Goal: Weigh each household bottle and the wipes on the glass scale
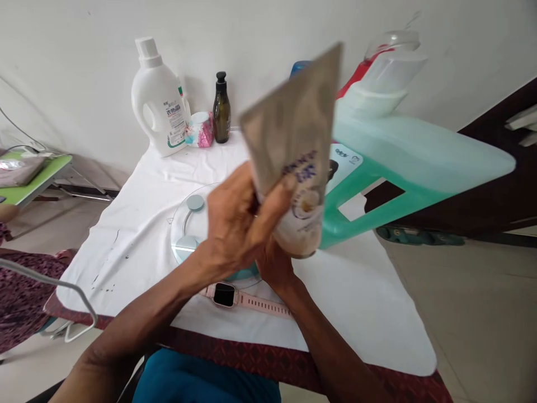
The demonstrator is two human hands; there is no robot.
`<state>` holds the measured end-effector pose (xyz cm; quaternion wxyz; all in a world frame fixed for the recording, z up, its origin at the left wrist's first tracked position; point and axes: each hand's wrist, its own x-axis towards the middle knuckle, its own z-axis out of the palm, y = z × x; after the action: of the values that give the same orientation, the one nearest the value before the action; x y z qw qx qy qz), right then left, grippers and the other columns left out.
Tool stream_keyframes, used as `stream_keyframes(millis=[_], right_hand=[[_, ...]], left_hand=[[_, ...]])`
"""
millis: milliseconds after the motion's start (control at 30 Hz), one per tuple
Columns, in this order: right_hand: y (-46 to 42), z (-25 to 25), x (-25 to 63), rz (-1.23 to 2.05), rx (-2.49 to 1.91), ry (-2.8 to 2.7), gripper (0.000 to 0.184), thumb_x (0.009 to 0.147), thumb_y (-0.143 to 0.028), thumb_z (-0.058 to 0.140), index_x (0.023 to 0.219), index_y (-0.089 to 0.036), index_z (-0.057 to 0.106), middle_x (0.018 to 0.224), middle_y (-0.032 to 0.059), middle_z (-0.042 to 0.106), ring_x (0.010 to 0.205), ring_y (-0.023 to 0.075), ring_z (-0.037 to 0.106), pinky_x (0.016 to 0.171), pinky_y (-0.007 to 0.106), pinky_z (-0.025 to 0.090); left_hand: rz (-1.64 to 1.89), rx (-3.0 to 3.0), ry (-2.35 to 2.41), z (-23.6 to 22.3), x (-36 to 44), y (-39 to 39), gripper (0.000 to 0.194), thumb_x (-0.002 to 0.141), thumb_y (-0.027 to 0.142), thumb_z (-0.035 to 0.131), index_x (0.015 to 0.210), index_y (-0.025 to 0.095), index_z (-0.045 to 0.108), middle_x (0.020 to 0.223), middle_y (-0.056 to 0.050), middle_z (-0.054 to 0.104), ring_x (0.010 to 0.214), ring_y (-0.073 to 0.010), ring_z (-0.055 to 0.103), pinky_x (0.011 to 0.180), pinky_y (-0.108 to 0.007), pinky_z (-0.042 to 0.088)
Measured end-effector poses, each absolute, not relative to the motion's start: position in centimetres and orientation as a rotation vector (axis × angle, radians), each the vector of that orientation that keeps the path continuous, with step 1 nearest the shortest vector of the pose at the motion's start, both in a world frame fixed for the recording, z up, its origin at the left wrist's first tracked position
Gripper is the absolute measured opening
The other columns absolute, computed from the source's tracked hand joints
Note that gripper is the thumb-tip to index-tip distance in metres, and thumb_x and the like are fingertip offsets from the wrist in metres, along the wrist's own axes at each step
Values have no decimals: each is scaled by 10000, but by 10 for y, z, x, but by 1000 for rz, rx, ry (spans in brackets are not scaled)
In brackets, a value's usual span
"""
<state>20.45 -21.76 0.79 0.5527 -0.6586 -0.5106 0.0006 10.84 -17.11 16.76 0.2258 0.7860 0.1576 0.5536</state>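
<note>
My left hand (235, 224) grips a silvery-beige squeeze tube (308, 117), thumb across its printed front. The tube is held up close to me, tilted, its wide flat end upward and its rounded end downward. Below and behind it, my right hand (277, 266) is near the tube's lower end; its fingers are hidden, so whether it touches the tube I cannot tell. Under both hands lies a round glass plate (181, 215) with grey-green discs, partly covered. A smartwatch (224, 295) with a pink strap lies on the cloth in front of it.
To the right, a large green-tinted jug (428, 162) looms close. Along the wall stand a white detergent bottle (157, 101), a pink-and-blue tissue pack (199, 130) and a dark pump bottle (221, 109). White cloth (361, 313) covers the table. A person's patterned clothing (29, 296) shows at left.
</note>
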Motion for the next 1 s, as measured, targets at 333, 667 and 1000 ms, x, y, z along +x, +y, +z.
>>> stream_keyframes(millis=[333, 667, 1000], right_hand=[[-231, 15, 204, -178, -1751, -1164, 448, 1118, -522, 415, 1421, -207, 510, 1305, 175, 665, 1223, 323, 618, 1100, 594, 513], [-233, 19, 204, -105, -1754, -1153, 561, 1096, -654, 411, 1393, -194, 535, 1304, 181, 661, 1263, 333, 610, 1139, 605, 478], [-234, 20, 204, -102, -1743, -1154, 571, 1093, -663, 426, 1369, -178, 549, 1270, 180, 668, 1228, 325, 627, 1117, 584, 502]], left_hand=[[1606, 2249, 599, 157, 44, -119, 481, 1084, 434, 640, 683, 210, 500, 620, 39, 463, 539, -98, 435, 518, -286, 374], [1485, 2515, 614, 139, 47, -114, 372, 1045, 353, 609, 719, 209, 500, 667, 29, 471, 555, -103, 397, 493, -265, 311], [1414, 2458, 589, 135, 35, -114, 453, 988, 570, 709, 741, 217, 571, 673, 31, 554, 556, -103, 452, 524, -284, 359]])
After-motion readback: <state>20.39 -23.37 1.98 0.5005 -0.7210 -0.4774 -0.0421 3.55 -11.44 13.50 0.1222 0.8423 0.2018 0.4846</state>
